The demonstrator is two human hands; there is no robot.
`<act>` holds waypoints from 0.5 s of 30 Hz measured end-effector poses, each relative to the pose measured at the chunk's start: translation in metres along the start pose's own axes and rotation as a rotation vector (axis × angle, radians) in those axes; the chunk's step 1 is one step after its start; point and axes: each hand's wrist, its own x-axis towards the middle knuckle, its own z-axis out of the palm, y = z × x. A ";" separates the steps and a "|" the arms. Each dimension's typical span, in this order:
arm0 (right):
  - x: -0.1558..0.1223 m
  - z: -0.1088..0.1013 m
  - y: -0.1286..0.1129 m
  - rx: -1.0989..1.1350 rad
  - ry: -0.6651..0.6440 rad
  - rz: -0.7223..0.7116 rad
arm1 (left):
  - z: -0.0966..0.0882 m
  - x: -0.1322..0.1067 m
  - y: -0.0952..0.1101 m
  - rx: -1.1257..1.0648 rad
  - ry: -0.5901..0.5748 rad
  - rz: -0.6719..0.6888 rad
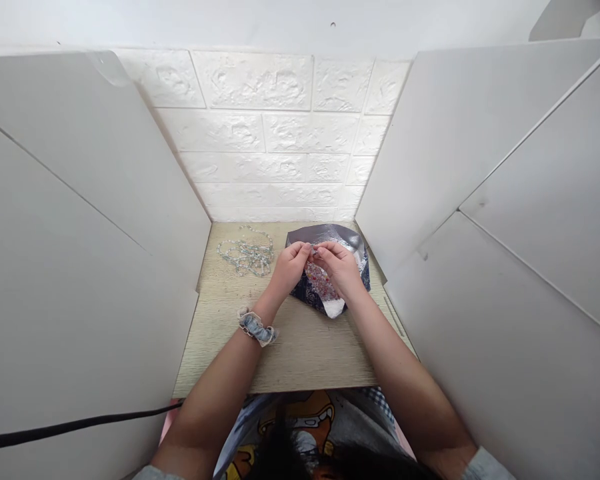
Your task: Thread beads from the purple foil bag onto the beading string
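My left hand [293,260] and my right hand [338,264] meet fingertip to fingertip above a dark blue patterned bag [307,293] with a silvery lining. Both are closed in a pinch on something tiny and pale between them, too small to make out. Below the fingers, a heap of small red, pink and clear beads [323,283] shows in the bag's opening, beside a white piece [334,307] at its front. To the left of my left hand lies a tangled string of pale green and white beads [250,257]. A blue scrunchie [257,328] circles my left wrist.
The light wooden table [300,360] is narrow. A white panel [105,220] encloses its left side and another panel [460,200] its right. Behind stands a white brick-pattern wall [280,133]. A black cable [80,423] runs in from the lower left.
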 end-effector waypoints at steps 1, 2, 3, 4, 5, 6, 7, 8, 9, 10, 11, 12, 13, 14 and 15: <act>0.000 0.000 -0.001 0.031 -0.002 0.015 | 0.000 0.000 0.001 0.003 0.005 0.011; 0.000 0.001 -0.001 0.051 -0.004 0.023 | 0.000 -0.001 0.002 0.009 0.013 0.020; 0.000 0.001 -0.001 0.063 -0.006 0.025 | 0.000 -0.001 0.002 0.013 0.023 0.023; -0.001 0.001 -0.002 0.067 -0.008 0.025 | 0.000 -0.002 0.003 0.015 0.033 0.022; -0.001 0.001 -0.002 0.065 -0.012 0.023 | -0.001 -0.002 0.003 0.011 0.042 0.016; -0.001 0.000 -0.002 0.059 -0.015 0.021 | -0.001 -0.002 0.004 0.004 0.049 0.007; -0.001 0.000 -0.002 0.052 -0.017 0.016 | -0.001 -0.002 0.004 -0.007 0.054 -0.007; -0.001 0.000 -0.003 0.049 -0.014 0.010 | -0.001 -0.002 0.004 -0.018 0.057 -0.023; -0.001 0.000 -0.003 0.052 -0.008 0.006 | -0.001 -0.002 0.004 -0.027 0.056 -0.040; -0.001 0.000 -0.004 0.063 0.002 0.004 | -0.002 -0.002 0.004 -0.034 0.051 -0.057; -0.001 0.000 -0.004 0.079 0.014 0.007 | -0.002 -0.001 0.004 -0.041 0.043 -0.075; 0.000 0.000 -0.005 0.097 0.028 0.012 | -0.002 -0.001 0.003 -0.052 0.033 -0.090; 0.000 0.000 -0.004 0.114 0.043 0.019 | -0.002 -0.001 0.003 -0.066 0.020 -0.102; 0.000 0.000 -0.004 0.126 0.055 0.024 | -0.001 0.000 0.002 -0.081 0.007 -0.111; 0.001 -0.001 -0.002 0.130 0.063 0.027 | -0.001 0.000 0.001 -0.096 -0.004 -0.119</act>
